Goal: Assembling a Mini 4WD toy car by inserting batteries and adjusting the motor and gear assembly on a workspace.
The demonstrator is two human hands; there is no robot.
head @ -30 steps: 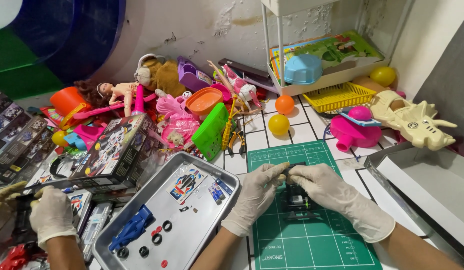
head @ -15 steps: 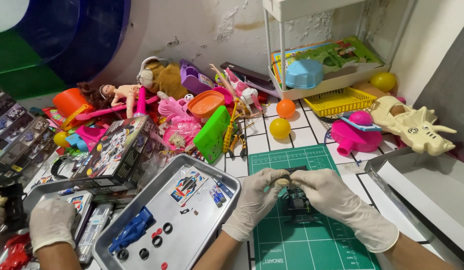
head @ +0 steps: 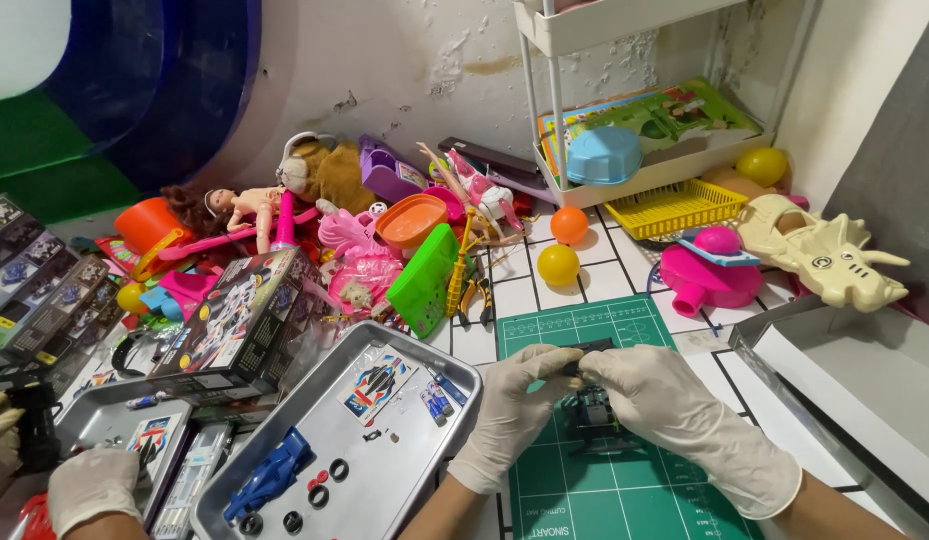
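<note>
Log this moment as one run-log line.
left hand: grips small black toy chassis | right hand: grips same chassis | base: green cutting mat | beside: grey metal tray

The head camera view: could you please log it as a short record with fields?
left hand: gloved left hand pinches the top of the small black toy car chassis
right hand: gloved right hand grips the same chassis from the other side
surface: green cutting mat under the chassis
beside: metal tray with a blue car body, black wheels and sticker sheet
co-worker: another gloved hand at lower left
</note>
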